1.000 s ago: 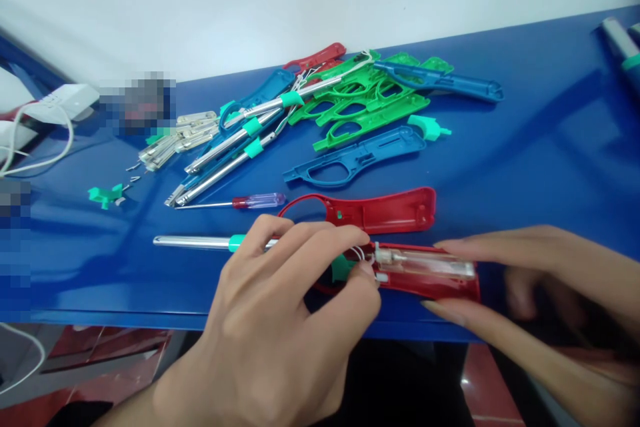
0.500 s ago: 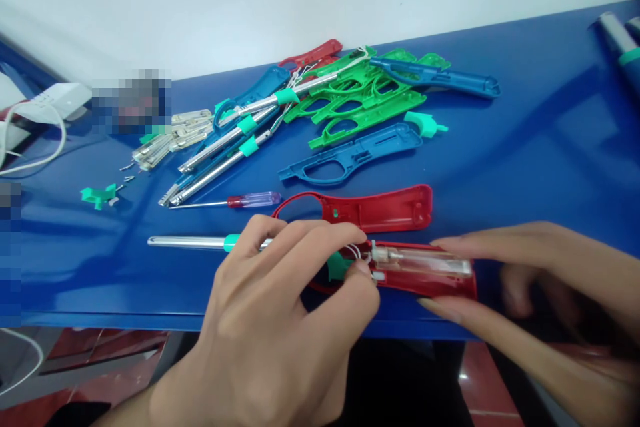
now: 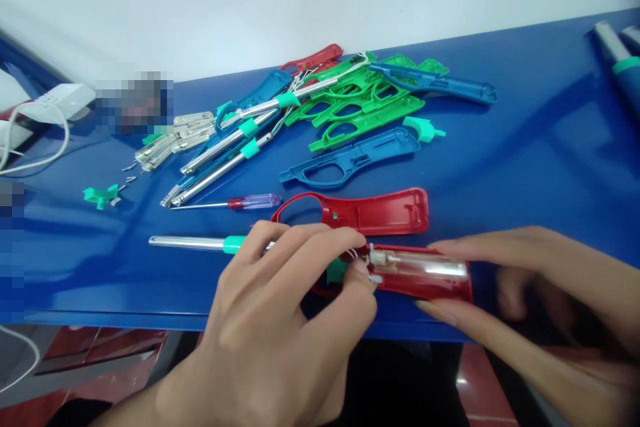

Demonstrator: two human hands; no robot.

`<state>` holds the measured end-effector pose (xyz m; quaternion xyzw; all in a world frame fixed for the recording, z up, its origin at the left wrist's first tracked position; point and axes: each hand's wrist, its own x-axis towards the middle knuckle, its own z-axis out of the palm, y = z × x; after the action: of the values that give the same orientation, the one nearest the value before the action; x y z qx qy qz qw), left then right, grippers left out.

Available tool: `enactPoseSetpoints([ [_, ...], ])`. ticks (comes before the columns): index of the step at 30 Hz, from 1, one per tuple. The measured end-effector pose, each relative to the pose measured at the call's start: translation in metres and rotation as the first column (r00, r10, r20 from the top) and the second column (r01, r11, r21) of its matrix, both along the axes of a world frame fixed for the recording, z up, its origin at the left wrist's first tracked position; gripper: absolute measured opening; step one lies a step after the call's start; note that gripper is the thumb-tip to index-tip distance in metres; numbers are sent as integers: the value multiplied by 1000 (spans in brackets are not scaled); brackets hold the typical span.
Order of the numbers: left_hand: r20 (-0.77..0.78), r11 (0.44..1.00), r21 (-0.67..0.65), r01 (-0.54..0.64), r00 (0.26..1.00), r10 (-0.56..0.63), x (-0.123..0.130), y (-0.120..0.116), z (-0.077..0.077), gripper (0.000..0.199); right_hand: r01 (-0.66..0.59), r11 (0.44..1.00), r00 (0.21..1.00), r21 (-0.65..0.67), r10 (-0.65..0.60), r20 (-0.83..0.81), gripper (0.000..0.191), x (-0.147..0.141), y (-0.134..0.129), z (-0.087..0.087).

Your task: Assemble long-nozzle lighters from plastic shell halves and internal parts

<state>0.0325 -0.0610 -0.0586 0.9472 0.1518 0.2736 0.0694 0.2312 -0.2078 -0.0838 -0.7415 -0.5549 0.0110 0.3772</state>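
Observation:
A red lighter handle half (image 3: 420,287) lies at the table's front edge, holding a clear fuel tank (image 3: 425,265) and a green trigger (image 3: 337,270). From its left end sticks a silver lighter tube (image 3: 187,242) with a green collar. My left hand (image 3: 285,307) arches over the handle's middle, thumb and forefinger pinched at a thin white wire (image 3: 353,253) by the tank's valve. The other fingers hide part of the handle. My right hand (image 3: 520,280) grips the handle's right end between thumb and finger. A second red handle half (image 3: 380,212) lies just behind.
A screwdriver (image 3: 255,201) lies left of the red halves. Behind are piled green handle halves (image 3: 370,110), blue handle halves (image 3: 350,157) and silver tubes (image 3: 225,170). Clear tanks (image 3: 167,140) lie farther left, near a green trigger piece (image 3: 101,196). A white power strip (image 3: 63,101) stands at far left.
Both hands stay in nearly the same grip on the lighter handle. Only a slight shift of the whole view shows; nothing has been let go or picked up.

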Motion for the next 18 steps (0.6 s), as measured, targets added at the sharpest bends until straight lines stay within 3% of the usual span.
enactPoseSetpoints([
  [9,20,997,-71,12,1000,-11,-9,2,-2,28,21,992,997,-125,-10,81,33,12,-8,-13],
  [12,90,994,-106,12,996,-2,-9,2,0,35,23,999,993,-26,-20,115,29,22,-11,-26],
  [18,145,991,-134,8,989,12,-9,3,4,34,25,1000,994,1,-25,107,34,29,-6,-36],
])
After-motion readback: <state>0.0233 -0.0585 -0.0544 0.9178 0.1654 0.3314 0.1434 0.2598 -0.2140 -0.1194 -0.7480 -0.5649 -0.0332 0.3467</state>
